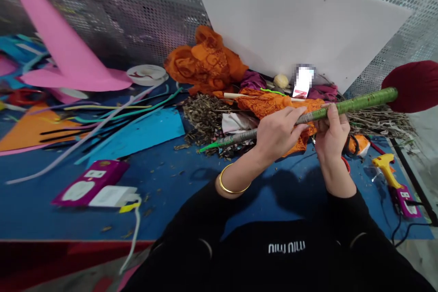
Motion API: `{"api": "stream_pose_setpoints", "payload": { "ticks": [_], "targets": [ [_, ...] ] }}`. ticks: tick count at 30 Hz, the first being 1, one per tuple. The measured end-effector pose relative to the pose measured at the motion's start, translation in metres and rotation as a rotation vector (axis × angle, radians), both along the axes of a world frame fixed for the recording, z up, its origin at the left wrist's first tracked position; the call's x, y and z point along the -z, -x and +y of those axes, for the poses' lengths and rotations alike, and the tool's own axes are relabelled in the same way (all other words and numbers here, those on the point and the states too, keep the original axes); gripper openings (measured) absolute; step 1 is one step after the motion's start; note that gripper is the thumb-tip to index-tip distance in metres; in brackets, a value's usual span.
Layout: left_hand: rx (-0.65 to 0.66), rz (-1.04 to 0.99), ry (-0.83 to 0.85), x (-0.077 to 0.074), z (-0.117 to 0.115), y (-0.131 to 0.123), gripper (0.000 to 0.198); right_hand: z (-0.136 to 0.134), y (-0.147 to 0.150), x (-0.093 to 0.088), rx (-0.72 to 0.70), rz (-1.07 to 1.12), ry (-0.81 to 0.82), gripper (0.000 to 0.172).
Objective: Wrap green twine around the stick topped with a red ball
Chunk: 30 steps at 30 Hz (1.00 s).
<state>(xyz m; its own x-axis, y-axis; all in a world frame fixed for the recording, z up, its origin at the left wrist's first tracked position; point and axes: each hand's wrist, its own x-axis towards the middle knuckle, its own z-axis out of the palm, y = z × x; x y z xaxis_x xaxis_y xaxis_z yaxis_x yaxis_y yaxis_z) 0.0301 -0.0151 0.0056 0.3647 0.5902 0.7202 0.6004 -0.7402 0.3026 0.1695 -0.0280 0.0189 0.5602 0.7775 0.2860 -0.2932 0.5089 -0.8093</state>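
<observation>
Above the right half of the blue table (191,191), you hold a long wrapped rod (359,102) aslant, its thin tip to the left and its dark red bulb (412,86) to the right and a little farther off. Your left hand (278,131) is closed over the rod where grey covering meets green; your right hand (331,134) pinches the green part, thumb on top and fingers mostly hidden beneath. Neither grip looks loose, though how hard each presses you cannot tell from here. The step in hand appears to be wrapping or smoothing the green covering along the rod. The next move likely calls for steadying the rod with one hand while the other works leftward over the grey, clear of the orange cloth (263,106) behind.
</observation>
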Motion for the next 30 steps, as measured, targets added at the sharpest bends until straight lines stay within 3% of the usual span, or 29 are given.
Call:
{"api": "stream_pose_setpoints", "payload": {
  "ticks": [12, 16, 21, 25, 30],
  "targets": [
    [0.035, -0.046, 0.186, -0.005, -0.001, 0.002, 0.03, 0.0, 0.002, 0.0, 0.0, -0.052, 0.032, 0.038],
    [-0.015, -0.018, 0.263, -0.008, -0.004, 0.003, 0.025, 0.0, 0.003, 0.001, -0.026, -0.045, 0.016, 0.037],
    [-0.135, 0.029, 0.187, -0.005, -0.001, 0.002, 0.026, 0.002, 0.002, 0.001, -0.025, -0.043, -0.008, 0.037],
    [-0.093, 0.1, 0.109, 0.0, 0.005, 0.002, 0.044, 0.003, 0.0, 0.002, 0.005, -0.026, -0.002, 0.036],
    [-0.053, 0.126, 0.057, 0.004, 0.009, 0.002, 0.045, 0.004, -0.004, 0.002, 0.02, -0.038, -0.012, 0.038]
  ]
}}
